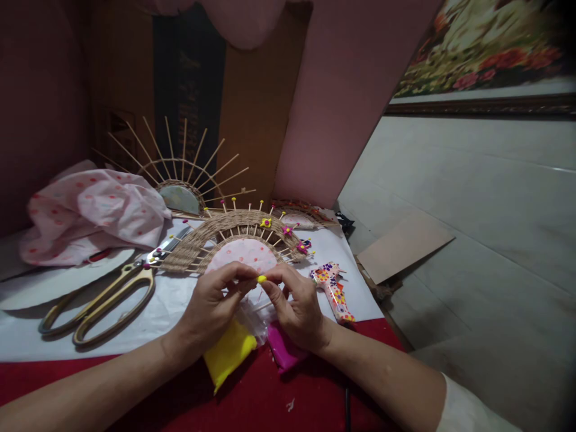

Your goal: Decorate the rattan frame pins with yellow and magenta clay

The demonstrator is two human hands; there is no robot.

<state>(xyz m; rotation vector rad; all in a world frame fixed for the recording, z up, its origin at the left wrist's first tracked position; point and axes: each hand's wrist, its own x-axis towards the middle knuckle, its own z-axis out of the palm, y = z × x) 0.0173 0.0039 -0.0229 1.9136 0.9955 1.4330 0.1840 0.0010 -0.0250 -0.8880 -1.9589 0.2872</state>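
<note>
Left hand (pixel 207 315) and right hand (pixel 299 309) grip one small yellow lump (pixel 261 279) as I watch remotely; beneath them lie a yellow packet (pixel 228 353) and a magenta packet (pixel 284 349), contents unclear, on a red-covered desk (pixel 252 402) near a tiled wall (pixel 472 180); the lump sits pinched between both hands, before the woven fan (pixel 238 221)

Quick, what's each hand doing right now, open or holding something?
Left hand: closed, pinching the small yellow piece.
Right hand: closed, pinching the same piece from the other side.

L hand (pixel 210 307) nr R hand (pixel 299 305), fingers (pixel 234 272) bent
</note>
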